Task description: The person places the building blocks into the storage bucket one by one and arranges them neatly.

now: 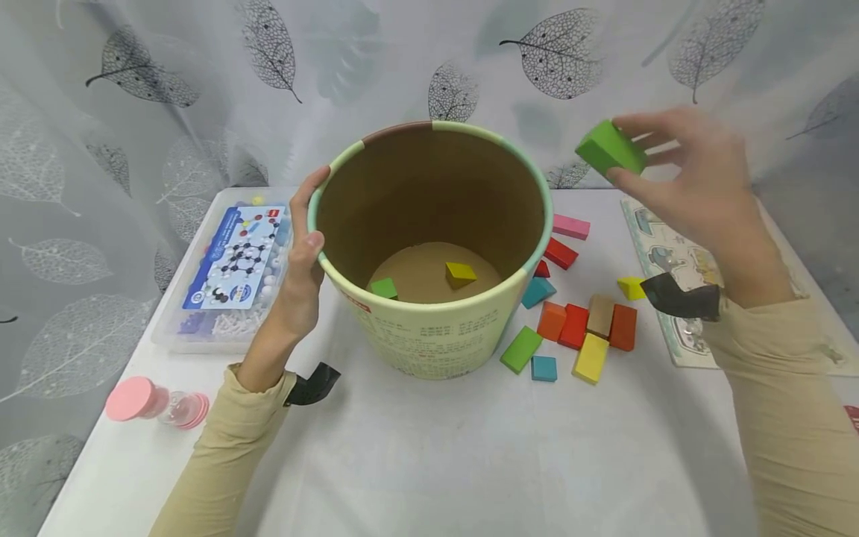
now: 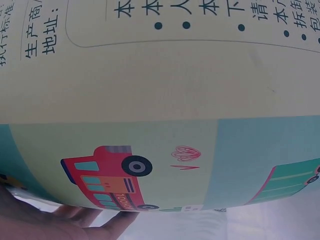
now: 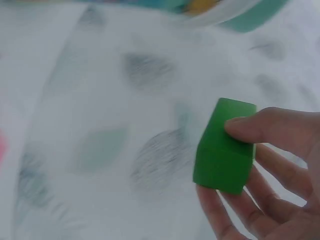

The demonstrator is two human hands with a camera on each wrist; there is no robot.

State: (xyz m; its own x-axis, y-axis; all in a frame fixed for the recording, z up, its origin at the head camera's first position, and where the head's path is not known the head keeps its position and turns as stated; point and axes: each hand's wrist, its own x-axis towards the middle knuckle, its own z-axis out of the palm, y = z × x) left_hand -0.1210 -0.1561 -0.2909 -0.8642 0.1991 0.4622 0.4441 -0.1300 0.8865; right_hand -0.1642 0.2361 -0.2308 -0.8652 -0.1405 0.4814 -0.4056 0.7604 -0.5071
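Observation:
A large round bucket [image 1: 429, 328] with printed sides stands on the white table, its mouth facing me. At its left rim is my left hand [image 1: 302, 261], thumb and fingers holding the edge; in the left wrist view part of this hand [image 2: 65, 220] shows beyond the bucket's bus-printed wall [image 2: 165, 165]. Inside, on the bottom, lie a yellow block [image 1: 460, 274] and a green block [image 1: 385, 289]. Raised to the right of the bucket, my right hand [image 1: 698, 171] pinches a green wooden block [image 3: 225, 150] between thumb and fingers, above the table.
Right of the bucket lie several coloured blocks, among them a green block [image 1: 521, 349] and a yellow block [image 1: 591, 358]. A picture board [image 1: 671, 253] is under my right forearm. At left are a clear plastic case [image 1: 228, 268] and a pink-capped hourglass-like item [image 1: 157, 403]. A leaf-patterned curtain [image 1: 403, 52] hangs behind.

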